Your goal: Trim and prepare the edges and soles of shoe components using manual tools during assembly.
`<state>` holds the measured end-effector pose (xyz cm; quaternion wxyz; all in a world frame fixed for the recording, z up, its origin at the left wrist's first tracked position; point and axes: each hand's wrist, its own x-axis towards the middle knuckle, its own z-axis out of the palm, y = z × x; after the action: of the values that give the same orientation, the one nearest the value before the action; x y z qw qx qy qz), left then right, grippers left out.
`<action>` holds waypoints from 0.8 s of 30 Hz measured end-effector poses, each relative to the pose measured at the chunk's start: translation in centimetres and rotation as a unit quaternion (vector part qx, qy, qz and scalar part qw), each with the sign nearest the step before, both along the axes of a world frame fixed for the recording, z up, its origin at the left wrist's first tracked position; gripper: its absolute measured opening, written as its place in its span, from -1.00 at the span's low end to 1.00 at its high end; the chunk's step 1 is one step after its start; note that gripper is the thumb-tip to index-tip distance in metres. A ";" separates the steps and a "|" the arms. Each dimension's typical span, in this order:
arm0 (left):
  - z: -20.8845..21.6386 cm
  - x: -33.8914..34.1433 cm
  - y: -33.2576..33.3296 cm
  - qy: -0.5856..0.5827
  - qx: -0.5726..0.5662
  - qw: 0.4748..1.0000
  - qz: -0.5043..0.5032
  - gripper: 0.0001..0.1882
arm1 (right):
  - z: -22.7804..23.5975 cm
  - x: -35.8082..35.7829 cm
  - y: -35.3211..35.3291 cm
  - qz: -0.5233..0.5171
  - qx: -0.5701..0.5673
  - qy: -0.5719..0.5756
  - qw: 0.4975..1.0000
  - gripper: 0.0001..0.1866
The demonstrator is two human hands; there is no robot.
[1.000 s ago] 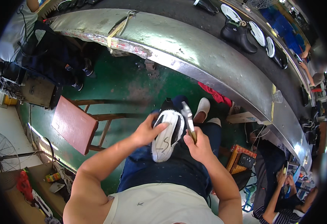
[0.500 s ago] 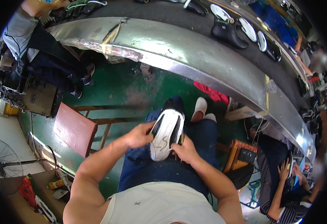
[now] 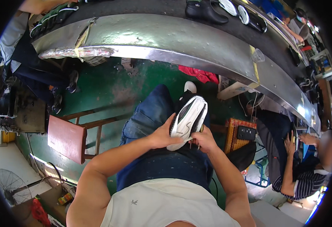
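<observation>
The hammer has gone; both hands, left hand point(image 3: 162, 134) and right hand point(image 3: 203, 139), grip the sneaker point(image 3: 187, 119), seemingly above green floor point(image 3: 109, 83).

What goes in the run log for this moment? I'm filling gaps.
left hand: grips white-and-black sneaker | right hand: under its heel end, contents unclear | sneaker: over lap, sole side up

shoe sole point(image 3: 188, 119): smooth rubber | conveyor edge point(image 3: 166, 41): glossy metal | stool point(image 3: 66, 138): matt wood
</observation>
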<state>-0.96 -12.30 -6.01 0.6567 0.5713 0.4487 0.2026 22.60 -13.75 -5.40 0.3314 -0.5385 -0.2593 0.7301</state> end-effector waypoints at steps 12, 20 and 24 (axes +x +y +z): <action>-3.5 2.8 -1.5 0.039 -0.095 0.993 0.061 0.24 | 6.4 7.2 -2.3 0.340 0.061 -0.356 0.868 -0.54; -0.6 3.9 -1.3 0.107 -0.108 0.988 0.004 0.29 | 8.0 4.1 2.8 0.452 0.367 -0.505 0.638 -0.47; -1.3 4.1 -1.6 0.142 0.014 0.989 -0.028 0.29 | 12.9 1.1 7.5 0.651 0.130 -0.485 0.569 -0.64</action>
<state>3.19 -13.94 -7.29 0.5837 0.6157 0.5186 0.1065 23.68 -6.26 7.47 -0.3422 -0.4483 -0.7540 0.3367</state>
